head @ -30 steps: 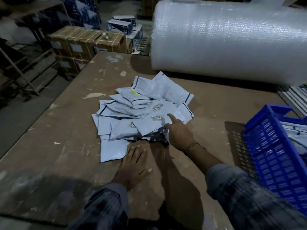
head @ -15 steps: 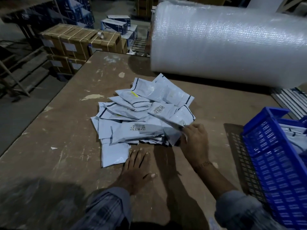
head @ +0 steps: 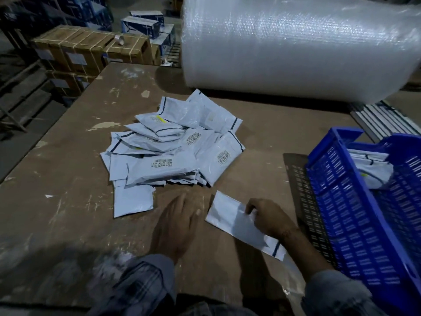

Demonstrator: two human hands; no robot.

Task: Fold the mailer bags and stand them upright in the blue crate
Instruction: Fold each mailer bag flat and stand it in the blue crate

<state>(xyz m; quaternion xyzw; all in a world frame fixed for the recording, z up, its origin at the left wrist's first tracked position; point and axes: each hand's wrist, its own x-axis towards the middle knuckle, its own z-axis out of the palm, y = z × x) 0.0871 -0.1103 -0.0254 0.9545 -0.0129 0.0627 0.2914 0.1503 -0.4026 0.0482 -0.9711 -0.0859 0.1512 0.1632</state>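
**One mailer bag drawn clear of the pile**

Head view: a single white mailer bag (head: pixel 241 224) is now laid flat on the counter (head: pixel 68 224), apart from the pile of mailer bags (head: pixel 173 147) from which it was being lifted half a second ago. It is pinched along its right part by the curled fingers of the right hand (head: pixel 268 216), which has been drawn back toward the body. The left hand (head: pixel 180 217) is kept flat on the counter with fingers straight, grasping nothing, just left of the bag. The blue crate (head: pixel 355 215) is seen at the right edge, with folded bags (head: pixel 373 169) inside it. A bubble wrap roll (head: pixel 296 44) lies behind the pile.
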